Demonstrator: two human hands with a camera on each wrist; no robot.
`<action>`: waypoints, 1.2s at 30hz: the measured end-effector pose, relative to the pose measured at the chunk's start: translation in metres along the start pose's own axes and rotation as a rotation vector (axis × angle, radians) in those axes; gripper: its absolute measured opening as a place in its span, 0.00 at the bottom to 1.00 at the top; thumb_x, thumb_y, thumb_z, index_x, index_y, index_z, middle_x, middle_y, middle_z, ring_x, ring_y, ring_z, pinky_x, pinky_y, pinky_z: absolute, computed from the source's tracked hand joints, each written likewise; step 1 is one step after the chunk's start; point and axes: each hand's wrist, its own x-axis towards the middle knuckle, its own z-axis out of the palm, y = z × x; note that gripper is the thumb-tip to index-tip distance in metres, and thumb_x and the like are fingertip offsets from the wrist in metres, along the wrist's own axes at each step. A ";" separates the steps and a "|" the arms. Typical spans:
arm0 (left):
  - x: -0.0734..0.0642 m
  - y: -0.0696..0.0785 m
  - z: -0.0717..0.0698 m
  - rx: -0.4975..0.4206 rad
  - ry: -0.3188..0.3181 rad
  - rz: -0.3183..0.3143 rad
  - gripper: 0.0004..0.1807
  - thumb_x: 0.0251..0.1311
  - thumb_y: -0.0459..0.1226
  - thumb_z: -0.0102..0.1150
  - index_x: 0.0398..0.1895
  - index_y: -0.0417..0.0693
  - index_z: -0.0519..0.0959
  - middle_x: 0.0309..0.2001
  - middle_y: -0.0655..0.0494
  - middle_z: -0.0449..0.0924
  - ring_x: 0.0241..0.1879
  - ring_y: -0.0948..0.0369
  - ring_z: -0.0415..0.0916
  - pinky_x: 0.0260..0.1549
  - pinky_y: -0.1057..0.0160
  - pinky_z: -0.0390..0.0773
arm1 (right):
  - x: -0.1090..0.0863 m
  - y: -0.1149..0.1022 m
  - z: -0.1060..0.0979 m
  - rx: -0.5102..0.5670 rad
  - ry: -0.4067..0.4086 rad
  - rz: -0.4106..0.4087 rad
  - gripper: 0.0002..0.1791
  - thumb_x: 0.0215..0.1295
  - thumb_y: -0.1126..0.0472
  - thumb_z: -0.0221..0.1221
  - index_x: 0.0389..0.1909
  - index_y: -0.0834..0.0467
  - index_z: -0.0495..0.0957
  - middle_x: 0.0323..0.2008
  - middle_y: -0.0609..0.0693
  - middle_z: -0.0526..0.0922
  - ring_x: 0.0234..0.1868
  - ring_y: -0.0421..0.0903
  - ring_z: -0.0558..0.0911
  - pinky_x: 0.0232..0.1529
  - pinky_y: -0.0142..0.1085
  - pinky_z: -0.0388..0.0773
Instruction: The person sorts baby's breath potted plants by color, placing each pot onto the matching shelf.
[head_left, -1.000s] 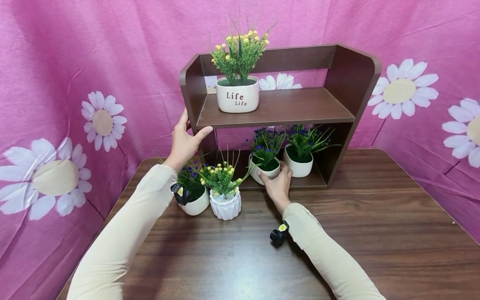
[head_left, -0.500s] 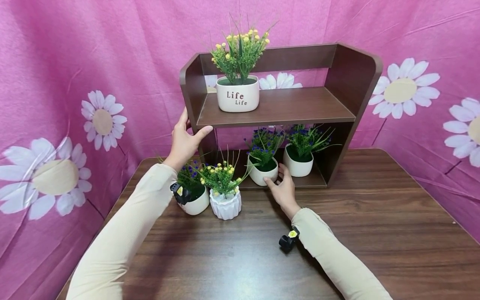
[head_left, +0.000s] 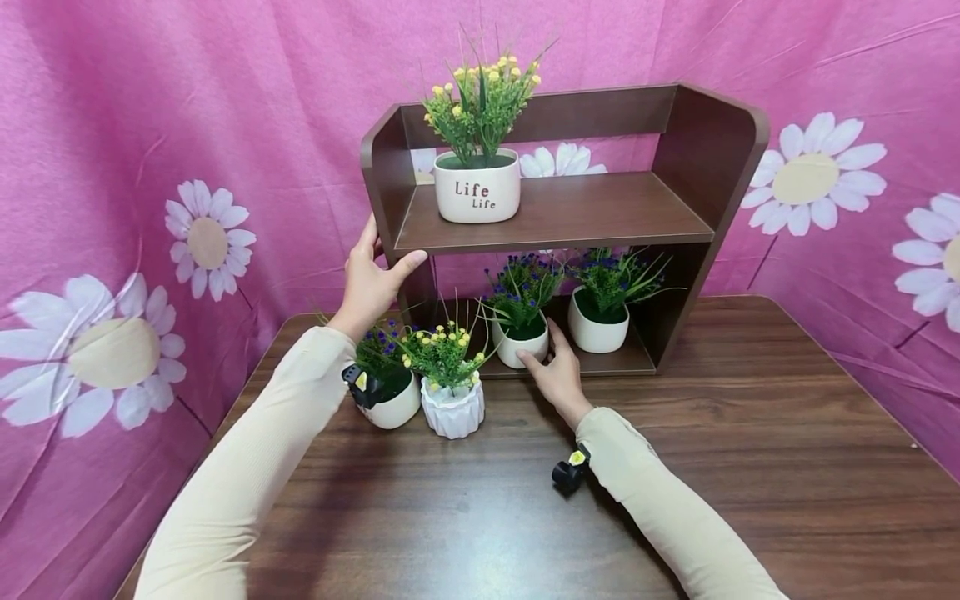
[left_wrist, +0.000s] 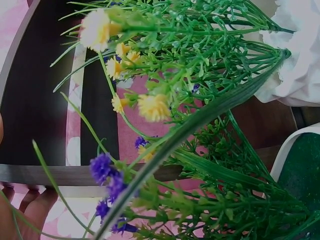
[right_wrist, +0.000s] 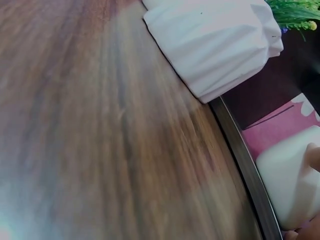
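My left hand [head_left: 370, 283] holds the left side panel of a brown two-tier shelf [head_left: 600, 212], thumb in front and fingers on the outer face. On the lower tier, my right hand [head_left: 557, 375] has its thumb on the front and its fingers at the right side of a white pot with blue flowers [head_left: 519, 343]. That pot stands upright; in the right wrist view only part of the white pot [right_wrist: 290, 175] shows beside the thumb. Another blue-flowered potted plant [head_left: 600, 327] sits to its right. A "Life" pot with yellow flowers [head_left: 477, 192] occupies the upper tier.
On the table [head_left: 675, 467], before the shelf's left end, stand a ribbed white pot with yellow flowers [head_left: 453, 412] and a blue-flowered pot [head_left: 396, 406], partly behind my left wrist. Pink cloth with daisies [head_left: 300, 125] hangs behind.
The blue-flowered pot at my right hand has shifted a little left and sits straighter, apart from its neighbour. My right hand drew back slightly, then came to it again; the left has stayed put.
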 end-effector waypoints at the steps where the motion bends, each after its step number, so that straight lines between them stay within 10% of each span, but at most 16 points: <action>1: 0.000 0.000 0.000 -0.001 0.000 0.001 0.42 0.56 0.32 0.66 0.73 0.42 0.56 0.62 0.37 0.71 0.58 0.45 0.71 0.53 0.49 0.73 | 0.001 0.000 0.002 -0.001 0.012 -0.002 0.43 0.59 0.63 0.66 0.72 0.64 0.55 0.67 0.65 0.64 0.68 0.55 0.65 0.63 0.48 0.67; 12: 0.000 0.001 0.001 0.017 0.009 -0.011 0.43 0.56 0.33 0.67 0.73 0.43 0.57 0.62 0.38 0.71 0.58 0.45 0.71 0.54 0.49 0.72 | 0.006 -0.001 0.016 -0.063 0.181 -0.019 0.40 0.58 0.60 0.67 0.69 0.65 0.61 0.64 0.64 0.68 0.65 0.58 0.68 0.64 0.48 0.63; 36: -0.001 0.002 0.000 0.004 0.003 -0.017 0.43 0.56 0.32 0.66 0.74 0.43 0.55 0.63 0.39 0.70 0.59 0.44 0.70 0.54 0.48 0.72 | 0.012 0.002 0.017 -0.116 0.169 0.015 0.41 0.60 0.56 0.65 0.70 0.65 0.59 0.66 0.66 0.65 0.66 0.61 0.65 0.65 0.51 0.61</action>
